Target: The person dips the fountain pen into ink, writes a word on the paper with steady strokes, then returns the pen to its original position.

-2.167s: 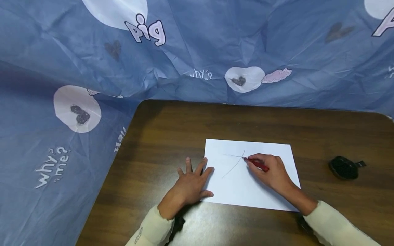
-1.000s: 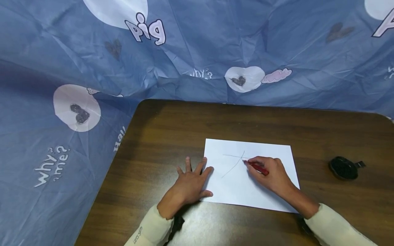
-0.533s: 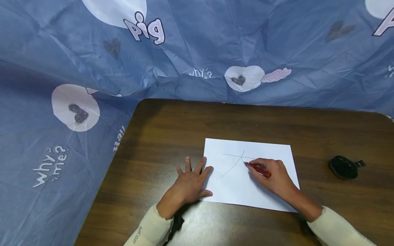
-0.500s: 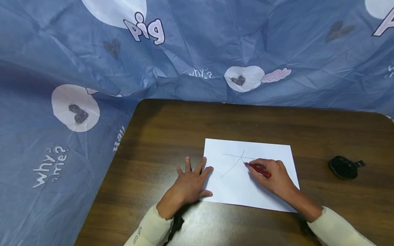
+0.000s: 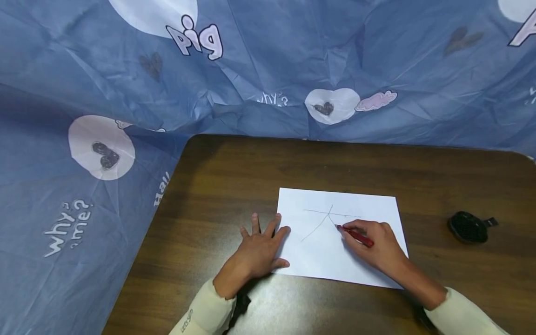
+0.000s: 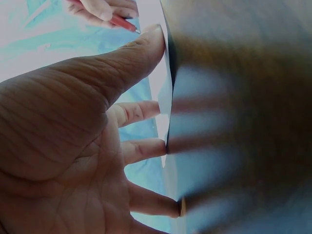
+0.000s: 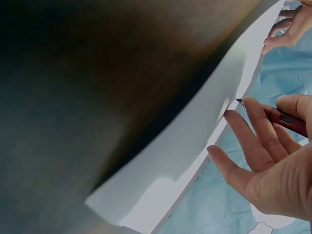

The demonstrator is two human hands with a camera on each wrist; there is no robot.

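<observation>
A white sheet of paper (image 5: pixel 318 263) lies on the brown table, bearing thin dark pen lines. One runs nearly level, a longer one slants down to the left, and a short stroke runs from their crossing to the pen tip. My right hand (image 5: pixel 378 246) pinches a red fountain pen (image 5: pixel 358 236), its nib at the sheet; the nib also shows in the right wrist view, where the pen (image 7: pixel 287 121) sits between thumb and fingers. My left hand (image 5: pixel 257 253) rests spread across the paper's left edge, fingers straight, some on the sheet and others on the table.
A small black round object with a tab (image 5: pixel 468 228) lies on the table (image 5: pixel 234 181), right of the paper. Blue printed cloth (image 5: pixel 259 56) hangs behind and left of the table. Dark items partly show under both forearms.
My right hand has moved slightly right and toward me with the pen. A short stroke now slopes down right from the crossing, and more of the level line shows. The left hand stays put.
</observation>
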